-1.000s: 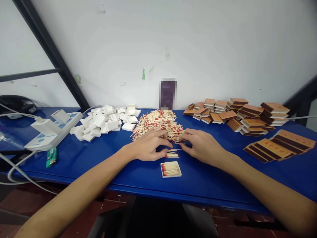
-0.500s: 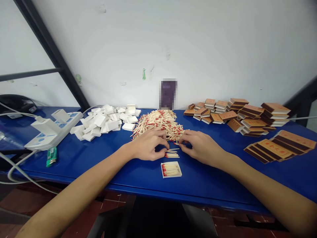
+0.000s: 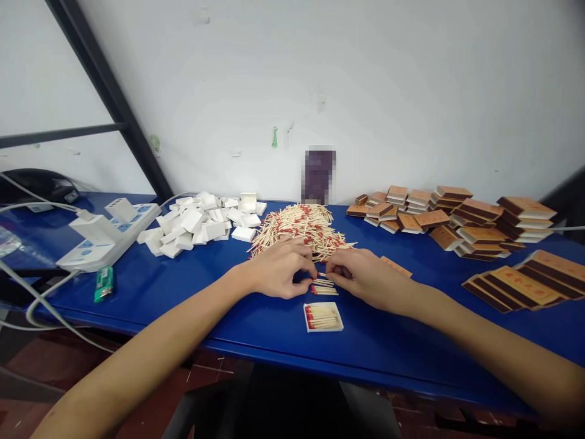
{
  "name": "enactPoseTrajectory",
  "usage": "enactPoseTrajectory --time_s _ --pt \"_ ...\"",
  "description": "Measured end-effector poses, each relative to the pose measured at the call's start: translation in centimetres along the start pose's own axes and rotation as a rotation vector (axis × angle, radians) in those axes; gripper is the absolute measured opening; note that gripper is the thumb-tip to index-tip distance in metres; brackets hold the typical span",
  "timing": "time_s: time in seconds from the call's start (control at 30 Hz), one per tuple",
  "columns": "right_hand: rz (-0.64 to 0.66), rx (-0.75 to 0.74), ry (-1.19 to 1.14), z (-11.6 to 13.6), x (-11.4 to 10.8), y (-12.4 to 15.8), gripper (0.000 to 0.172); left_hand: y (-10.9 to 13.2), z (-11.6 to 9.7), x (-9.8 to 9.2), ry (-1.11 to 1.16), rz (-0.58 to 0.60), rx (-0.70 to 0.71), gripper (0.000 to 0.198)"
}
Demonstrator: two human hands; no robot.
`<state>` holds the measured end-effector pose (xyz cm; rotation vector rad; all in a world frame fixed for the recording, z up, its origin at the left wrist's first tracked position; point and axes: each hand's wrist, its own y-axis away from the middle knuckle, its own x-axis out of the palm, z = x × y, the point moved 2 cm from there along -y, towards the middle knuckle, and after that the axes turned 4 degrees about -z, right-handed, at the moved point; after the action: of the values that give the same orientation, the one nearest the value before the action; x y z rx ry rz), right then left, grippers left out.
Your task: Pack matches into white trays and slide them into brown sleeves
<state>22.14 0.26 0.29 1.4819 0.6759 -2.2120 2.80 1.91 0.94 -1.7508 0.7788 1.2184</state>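
Observation:
On the blue table, a small row of matches (image 3: 325, 289) lies between my hands, red heads to the left. My left hand (image 3: 284, 268) is curled at the head end, its thumb and index finger nearly together on the matches there. Opposite it, my right hand (image 3: 359, 275) pinches the other end of a match (image 3: 322, 275) just above the row; its fingertips partly cover it. Nearer to me sits a white inner tray (image 3: 341, 328) of a matchbox, filled with matches. Behind my hands rises a big heap of loose matches (image 3: 299, 225).
White empty matchbox trays (image 3: 196, 222) are piled at left, beside a power strip (image 3: 91, 259) with chargers and a green lighter (image 3: 104, 283). Matchboxes (image 3: 479, 235) are stacked at right, with flat sleeves (image 3: 521, 283) in front. One orange sleeve (image 3: 395, 266) lies behind my right hand.
My right hand has moved from the heap's edge toward the row, bringing a match to my left fingertips. The view has shifted slightly; the filled tray stays put.

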Motion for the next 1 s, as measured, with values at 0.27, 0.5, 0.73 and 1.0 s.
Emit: enactPoseTrajectory --time_s 0.27,0.5,0.73,1.0 --pt "0.121 -0.067 -0.054 0.4 -0.9 -0.8 0.019 0.0 -0.1 -0.2 0.001 -0.004 0.024 0.015" --pt "0.033 -0.159 -0.077 0.5 -0.4 0.2 0.023 0.0 0.0 -0.2 0.034 0.000 0.011 0.013" --pt "0.042 -0.174 -0.083 0.7 -0.7 0.5 0.025 -0.1 0.1 -0.3 0.073 0.015 0.007 0.014" --pt "0.057 -0.167 -0.121 0.8 -0.7 0.7 0.027 -0.1 -0.1 -0.5 0.048 -0.004 -0.010 0.016"
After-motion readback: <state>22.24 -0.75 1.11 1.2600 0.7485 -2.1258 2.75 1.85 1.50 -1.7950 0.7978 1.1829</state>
